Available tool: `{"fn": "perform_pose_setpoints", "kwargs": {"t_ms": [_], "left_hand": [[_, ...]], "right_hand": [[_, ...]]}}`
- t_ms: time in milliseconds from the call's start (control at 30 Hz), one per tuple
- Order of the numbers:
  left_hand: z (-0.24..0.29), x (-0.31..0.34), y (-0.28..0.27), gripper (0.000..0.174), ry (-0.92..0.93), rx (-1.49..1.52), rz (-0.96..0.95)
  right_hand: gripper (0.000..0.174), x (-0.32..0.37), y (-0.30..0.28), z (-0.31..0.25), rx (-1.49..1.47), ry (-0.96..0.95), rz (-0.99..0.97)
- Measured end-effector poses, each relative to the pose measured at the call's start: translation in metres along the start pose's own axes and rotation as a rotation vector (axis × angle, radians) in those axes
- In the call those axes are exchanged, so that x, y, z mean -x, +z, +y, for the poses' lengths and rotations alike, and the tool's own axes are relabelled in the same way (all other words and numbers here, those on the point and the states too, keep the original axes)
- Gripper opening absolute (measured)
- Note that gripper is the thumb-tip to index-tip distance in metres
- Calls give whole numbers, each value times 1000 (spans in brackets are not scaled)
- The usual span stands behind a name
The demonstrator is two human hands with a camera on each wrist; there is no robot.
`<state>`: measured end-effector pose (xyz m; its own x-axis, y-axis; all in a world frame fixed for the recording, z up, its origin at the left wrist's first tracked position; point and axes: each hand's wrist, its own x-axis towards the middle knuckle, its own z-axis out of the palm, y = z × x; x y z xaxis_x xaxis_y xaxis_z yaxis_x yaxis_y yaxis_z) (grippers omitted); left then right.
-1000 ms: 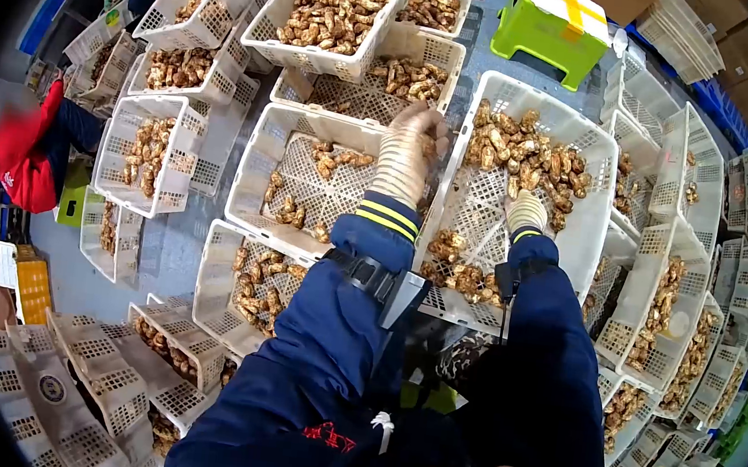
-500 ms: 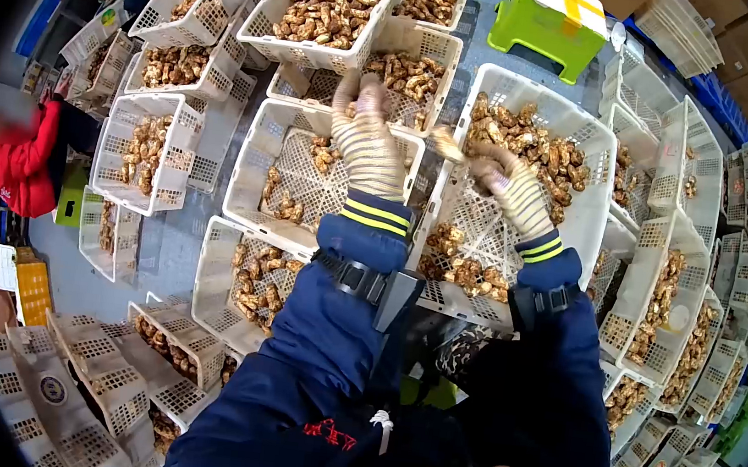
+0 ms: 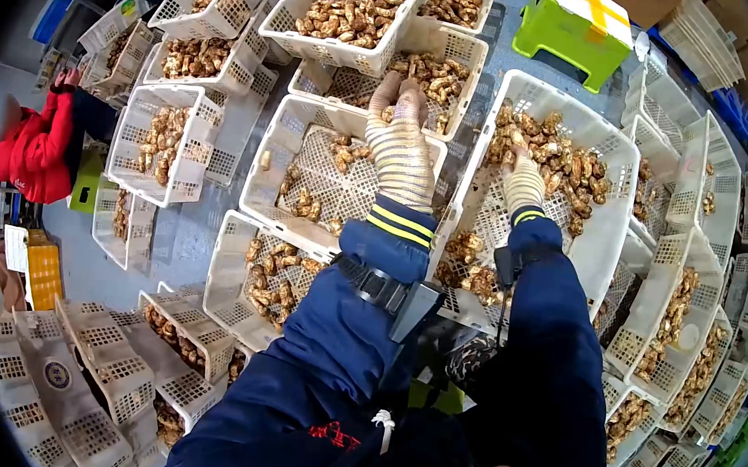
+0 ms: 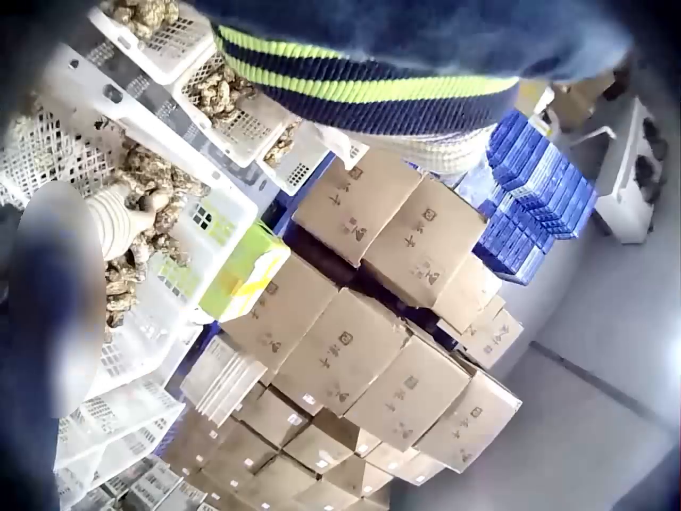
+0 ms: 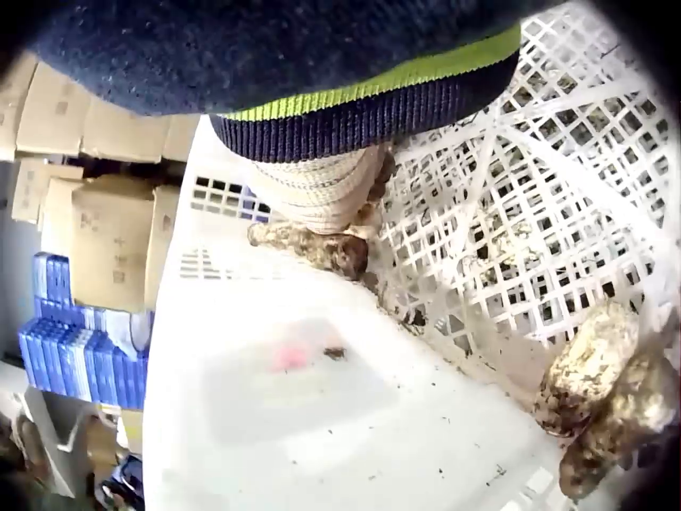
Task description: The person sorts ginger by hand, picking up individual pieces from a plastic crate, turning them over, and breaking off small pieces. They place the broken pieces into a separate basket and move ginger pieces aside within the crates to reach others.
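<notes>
My left hand point(image 3: 403, 152), in a striped glove with brown-stained fingertips, reaches over the far rim of the middle crate point(image 3: 260, 142). A small pale-brown mushroom point(image 3: 389, 114) shows between its thumb and fingers. My right hand point(image 3: 524, 184), gloved alike, reaches down at the near edge of the mushroom heap point(image 3: 575, 169) in the right crate point(image 3: 614, 219). Its fingertips are among the mushrooms, and I cannot tell whether they grip one. In the right wrist view, a mushroom point(image 5: 309, 247) lies right at the glove. A pale piece point(image 3: 265, 159) shows by the middle crate's left wall.
Behind my left hand stands another crate with mushrooms point(image 3: 433, 76), beside a fuller raised crate point(image 3: 354, 5). More mushroom crates surround me on both sides. A green stool point(image 3: 563, 34) and cardboard boxes point(image 4: 341, 351) stand beyond. A person in red point(image 3: 38, 149) is at left.
The right hand held a mushroom over the right crate's left rim half a second ago; it has returned to the heap. The left hand moved left and turned. A pale piece has appeared in the middle crate.
</notes>
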<state>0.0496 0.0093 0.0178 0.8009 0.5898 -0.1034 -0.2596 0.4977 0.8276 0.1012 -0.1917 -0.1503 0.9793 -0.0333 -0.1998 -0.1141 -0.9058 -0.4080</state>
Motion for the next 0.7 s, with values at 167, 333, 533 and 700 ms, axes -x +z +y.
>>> {"fn": "perform_pose_setpoints", "kwargs": {"t_ms": [167,333,533,700], "left_hand": [[-10,-5,-3,38,-26,79,-48],[-10,-4,0,38,-57,73,-40],[-14,-6,-1,37,-75,91,-35],[-13,-4,1,37,-105,82,-35]], "right_hand": [[24,13,18,69,-300,42,113],[21,25,9,80,-142,58,23],[27,26,10,70,-336,48,232],[56,27,15,40,46,-4,-141]]}}
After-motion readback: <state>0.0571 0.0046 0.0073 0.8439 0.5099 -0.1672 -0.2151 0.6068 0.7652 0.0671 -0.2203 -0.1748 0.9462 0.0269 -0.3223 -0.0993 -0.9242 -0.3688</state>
